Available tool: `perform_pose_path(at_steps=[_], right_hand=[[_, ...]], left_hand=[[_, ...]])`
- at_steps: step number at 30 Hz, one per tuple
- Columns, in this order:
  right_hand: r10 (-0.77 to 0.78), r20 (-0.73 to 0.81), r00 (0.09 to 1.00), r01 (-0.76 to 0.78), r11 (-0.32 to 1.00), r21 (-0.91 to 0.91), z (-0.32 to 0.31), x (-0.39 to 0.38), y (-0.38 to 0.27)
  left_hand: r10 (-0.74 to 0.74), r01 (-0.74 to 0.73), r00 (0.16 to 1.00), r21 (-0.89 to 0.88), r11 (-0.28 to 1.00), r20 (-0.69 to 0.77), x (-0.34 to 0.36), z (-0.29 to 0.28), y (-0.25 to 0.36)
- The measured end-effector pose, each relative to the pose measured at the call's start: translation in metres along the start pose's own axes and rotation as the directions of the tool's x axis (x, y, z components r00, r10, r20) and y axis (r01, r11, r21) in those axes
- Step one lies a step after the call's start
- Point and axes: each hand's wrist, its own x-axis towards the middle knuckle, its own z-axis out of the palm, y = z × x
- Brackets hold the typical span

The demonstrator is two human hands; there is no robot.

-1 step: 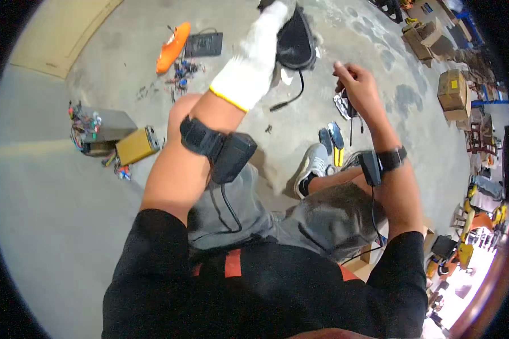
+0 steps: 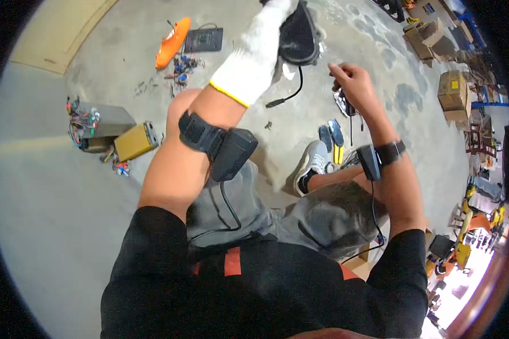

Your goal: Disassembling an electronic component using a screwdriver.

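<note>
My left hand (image 2: 267,34) wears a white knitted glove with a yellow cuff and reaches to the top edge. Its fingers are cut off there, beside a black padded piece (image 2: 298,42) with a short black cable (image 2: 291,97). My right hand (image 2: 356,90) is bare and its fingers are curled. From beneath its palm a dark piece with a thin dark rod (image 2: 352,131) shows; what the fingers hold is hidden. Crumpled silvery material (image 2: 340,104) lies by the right hand. Cutters with yellow handles (image 2: 336,138) lie near my shoe (image 2: 311,166).
At the left are an orange shell (image 2: 173,42), a black flat panel (image 2: 204,40), loose connectors (image 2: 182,68), a grey box with wires (image 2: 113,120) and a yellow battery-like block (image 2: 136,142). Cardboard boxes (image 2: 452,90) stand at the right. Both forearms carry strapped black devices with cables.
My right hand has shifted slightly left, its fingers still curled. The left hand stays by the black padded piece. The floor things sit slightly higher in view.
</note>
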Motion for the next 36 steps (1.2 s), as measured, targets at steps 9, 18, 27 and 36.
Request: perform_pose_path(at_steps=[9,18,27,36], right_hand=[[0.185,0.276,0.943,-0.034,0.881,-0.473,0.127,0.065,0.136],[0.176,0.248,0.953,-0.031,0.866,-0.499,0.266,0.033,0.261],[0.221,0.162,0.962,-0.103,0.840,-0.533,0.306,0.038,0.263],[0.471,0.204,0.858,-0.275,0.758,-0.591,0.312,0.043,0.201]], left_hand=[[0.121,-0.127,0.977,-0.024,0.992,-0.174,-0.011,-0.014,0.012],[0.189,-0.192,0.933,0.022,0.981,-0.307,-0.010,-0.023,0.019],[0.063,-0.131,0.906,-0.135,0.982,-0.420,-0.011,-0.029,0.025],[0.013,-0.084,0.880,-0.127,0.988,-0.475,-0.023,-0.040,0.042]])
